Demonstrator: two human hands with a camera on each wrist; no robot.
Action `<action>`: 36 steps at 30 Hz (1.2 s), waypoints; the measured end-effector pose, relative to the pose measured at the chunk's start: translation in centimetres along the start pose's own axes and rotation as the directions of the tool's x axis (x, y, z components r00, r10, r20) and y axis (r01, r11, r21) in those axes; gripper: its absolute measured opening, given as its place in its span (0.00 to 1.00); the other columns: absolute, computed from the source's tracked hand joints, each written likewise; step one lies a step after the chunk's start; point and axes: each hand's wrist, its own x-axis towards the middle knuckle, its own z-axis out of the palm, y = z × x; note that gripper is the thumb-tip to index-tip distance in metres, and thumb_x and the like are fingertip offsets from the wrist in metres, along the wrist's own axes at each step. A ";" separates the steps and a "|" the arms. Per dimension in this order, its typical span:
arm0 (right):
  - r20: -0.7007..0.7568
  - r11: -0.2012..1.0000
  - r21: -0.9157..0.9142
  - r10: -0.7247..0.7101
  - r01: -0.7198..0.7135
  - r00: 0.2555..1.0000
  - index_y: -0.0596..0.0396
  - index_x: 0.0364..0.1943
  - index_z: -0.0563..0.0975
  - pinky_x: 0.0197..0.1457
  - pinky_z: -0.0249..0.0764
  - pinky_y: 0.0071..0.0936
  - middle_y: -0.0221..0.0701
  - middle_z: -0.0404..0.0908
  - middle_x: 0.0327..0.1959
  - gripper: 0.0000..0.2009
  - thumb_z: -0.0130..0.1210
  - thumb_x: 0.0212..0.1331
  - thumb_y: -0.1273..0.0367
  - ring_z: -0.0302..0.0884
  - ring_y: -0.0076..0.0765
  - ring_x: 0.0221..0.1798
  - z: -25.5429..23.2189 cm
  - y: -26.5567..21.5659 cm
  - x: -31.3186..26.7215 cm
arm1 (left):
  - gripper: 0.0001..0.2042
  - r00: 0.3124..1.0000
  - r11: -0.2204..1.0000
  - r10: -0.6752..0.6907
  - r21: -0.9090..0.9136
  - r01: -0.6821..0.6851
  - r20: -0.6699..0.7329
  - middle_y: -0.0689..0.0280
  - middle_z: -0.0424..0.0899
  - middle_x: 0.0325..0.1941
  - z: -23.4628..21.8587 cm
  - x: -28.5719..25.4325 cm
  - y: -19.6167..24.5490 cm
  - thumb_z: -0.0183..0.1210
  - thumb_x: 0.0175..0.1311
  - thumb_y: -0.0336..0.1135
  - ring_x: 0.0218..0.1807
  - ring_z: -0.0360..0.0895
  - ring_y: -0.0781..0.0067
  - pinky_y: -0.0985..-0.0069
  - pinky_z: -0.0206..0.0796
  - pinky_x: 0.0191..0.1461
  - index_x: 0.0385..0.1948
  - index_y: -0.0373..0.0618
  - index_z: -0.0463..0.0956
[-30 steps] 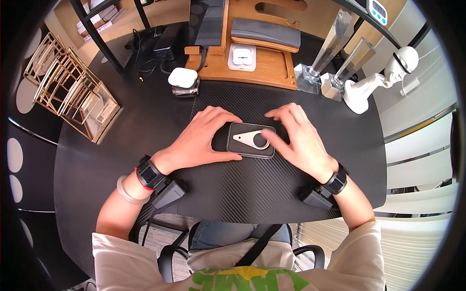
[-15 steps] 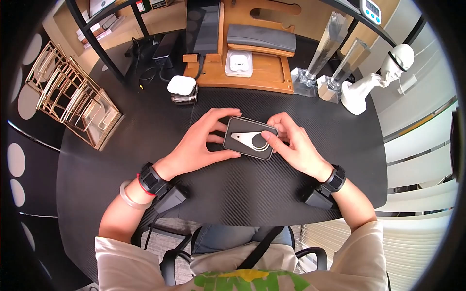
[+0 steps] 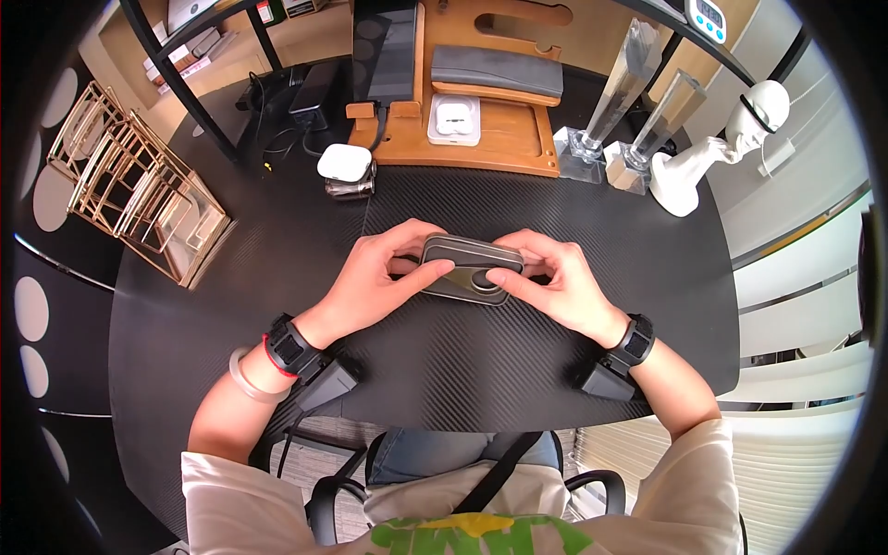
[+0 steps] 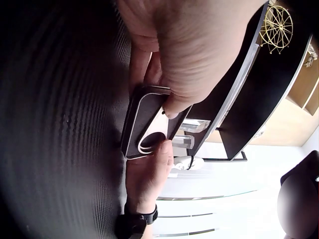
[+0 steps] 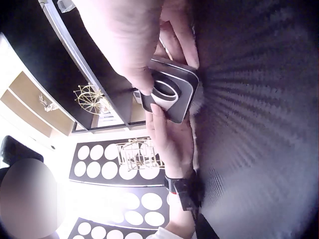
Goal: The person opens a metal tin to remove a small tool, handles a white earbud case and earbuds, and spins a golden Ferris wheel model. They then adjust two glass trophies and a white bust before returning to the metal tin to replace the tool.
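Observation:
Both hands hold a small dark rounded case (image 3: pixel 472 250) tilted up over the black desk. The left hand (image 3: pixel 379 277) grips its left end, thumb on the inner face and fingers behind. At the other end the right hand (image 3: pixel 564 287) grips it, thumb at the ring of the silver piece. In the left wrist view the teardrop-shaped silver piece (image 4: pixel 156 123) lies in the dark lining, narrow end under the left thumb. The right wrist view shows its ring (image 5: pixel 166 93) between the two thumbs.
Behind the hands stand a wooden organizer (image 3: pixel 509 153) and a white rounded case (image 3: pixel 345 163). A gold wire rack (image 3: pixel 148 194) is at the left. Clear crystal blocks (image 3: pixel 629 166) and a white figure (image 3: pixel 677 185) stand at the back right.
The hands came around the case, which was flat on the desk at first; it is now raised and tilted, its inner face toward the person. The left thumb has moved onto the inner face.

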 end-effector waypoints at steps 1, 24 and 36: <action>-0.001 1.000 -0.009 0.007 -0.007 1.000 0.60 0.45 0.79 0.37 0.83 0.21 0.36 0.86 0.37 0.11 0.61 0.62 0.69 0.87 0.27 0.36 0.0 -0.2 0.0 | 0.13 1.000 1.000 0.020 -0.013 -0.020 -0.001 0.61 0.84 0.44 0.1 0.0 -0.1 0.61 0.65 0.28 0.48 0.83 0.74 0.75 0.79 0.51 0.49 0.37 0.73; 0.047 0.989 -0.132 -0.060 0.066 0.997 0.57 0.48 0.71 0.29 0.76 0.25 0.31 0.84 0.30 0.18 0.65 0.57 0.69 0.84 0.26 0.29 0.9 -0.4 -0.2 | 0.14 0.999 0.999 0.024 0.025 -0.023 -0.025 0.62 0.84 0.43 0.7 -0.6 0.6 0.62 0.64 0.26 0.47 0.83 0.76 0.78 0.78 0.48 0.47 0.40 0.68; 0.039 0.938 -0.309 -0.155 0.159 0.987 0.58 0.42 0.70 0.20 0.71 0.28 0.38 0.79 0.24 0.10 0.57 0.65 0.69 0.79 0.35 0.19 0.3 -0.6 -0.3 | 0.15 0.992 0.991 0.118 0.065 -0.115 -0.041 0.67 0.80 0.40 1.0 -0.7 0.4 0.62 0.63 0.22 0.42 0.77 0.86 0.85 0.72 0.42 0.48 0.39 0.68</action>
